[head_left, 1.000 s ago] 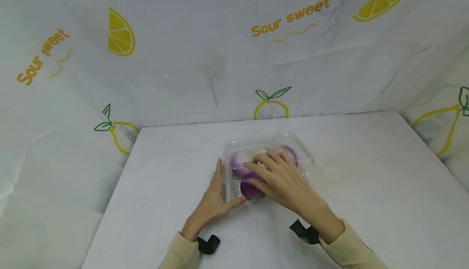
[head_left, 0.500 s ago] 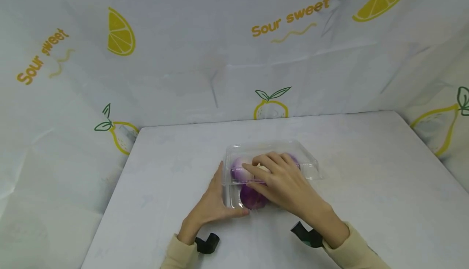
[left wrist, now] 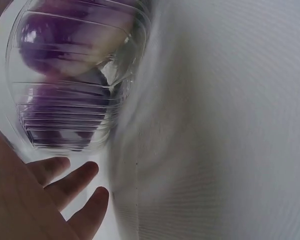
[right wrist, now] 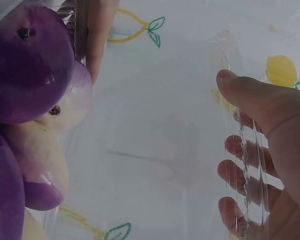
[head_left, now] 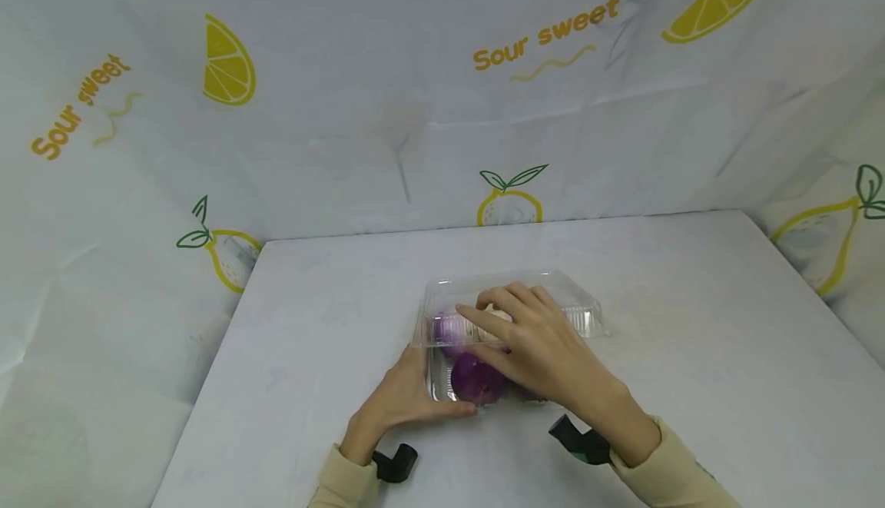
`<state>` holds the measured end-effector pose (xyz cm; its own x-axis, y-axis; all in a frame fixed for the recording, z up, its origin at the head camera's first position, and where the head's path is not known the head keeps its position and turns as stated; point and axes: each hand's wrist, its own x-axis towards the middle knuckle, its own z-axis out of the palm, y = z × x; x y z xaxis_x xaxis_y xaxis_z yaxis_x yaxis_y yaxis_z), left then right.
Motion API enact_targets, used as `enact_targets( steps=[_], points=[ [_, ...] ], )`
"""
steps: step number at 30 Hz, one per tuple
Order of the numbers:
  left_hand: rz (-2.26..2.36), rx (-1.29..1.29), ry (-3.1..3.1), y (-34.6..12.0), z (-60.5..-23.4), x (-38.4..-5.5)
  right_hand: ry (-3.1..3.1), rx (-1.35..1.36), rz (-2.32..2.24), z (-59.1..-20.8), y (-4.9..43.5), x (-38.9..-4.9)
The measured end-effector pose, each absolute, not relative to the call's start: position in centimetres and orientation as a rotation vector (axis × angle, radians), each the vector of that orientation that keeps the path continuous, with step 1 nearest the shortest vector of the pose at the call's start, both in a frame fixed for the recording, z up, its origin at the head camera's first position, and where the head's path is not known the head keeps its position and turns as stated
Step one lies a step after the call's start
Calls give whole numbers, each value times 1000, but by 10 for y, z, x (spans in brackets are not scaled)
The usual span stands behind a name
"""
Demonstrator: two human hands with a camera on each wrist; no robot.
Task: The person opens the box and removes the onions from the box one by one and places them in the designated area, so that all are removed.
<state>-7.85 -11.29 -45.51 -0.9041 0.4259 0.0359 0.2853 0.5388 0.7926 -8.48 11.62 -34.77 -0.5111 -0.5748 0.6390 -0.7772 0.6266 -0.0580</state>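
A clear plastic clamshell box has its base (head_left: 437, 386) on the table and its lid (head_left: 584, 322) raised over it. Inside sit several round purple-and-cream fruits or vegetables (head_left: 477, 379), some with dark stem scars (right wrist: 24, 33). My right hand (head_left: 535, 343) pinches the lid's edge, thumb on one face and fingers on the other in the right wrist view. At the base's left front corner, my left hand (head_left: 401, 394) rests with its thumb along the front and fingers along the side. Those fingers (left wrist: 72, 185) look extended beside the ribbed wall; the lid partly covers them in the head view.
A white tabletop (head_left: 318, 339) surrounds the box. Behind it stands a white backdrop cloth (head_left: 332, 147) printed with lemons. Black straps (head_left: 396, 462) hang at both wrists.
The box has shifted a little toward me, and the gap between lid rim and base front has widened. My left thumb has come nearer with the base; my right hand has barely moved.
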Motion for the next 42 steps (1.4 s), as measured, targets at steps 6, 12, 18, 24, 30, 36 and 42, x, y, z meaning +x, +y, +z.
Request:
enact_targets(
  steps=[6, 12, 18, 24, 30, 36, 42],
  points=[
    [1226, 576, 2621, -117, -454, -77, -2261, 1047, 500, -343, 117, -88],
    [1181, 505, 2604, -118, -453, -77, -2256, 1038, 493, -339, 120, -92],
    [1159, 465, 2606, -117, -452, -76, -2245, 1024, 468, -334, 123, -97],
    [1134, 466, 2616, -118, -453, -76, -2247, 1005, 470, -329, 129, -101],
    [1127, 456, 2619, -118, -452, -76, -2217, 967, 507, -326, 138, -106],
    [1143, 449, 2616, -117, -452, -75, -2141, 918, 484, -326, 147, -114],
    [1139, 443, 2614, -116, -451, -75, -2099, 826, 431, -330, 156, -124]
  ],
)
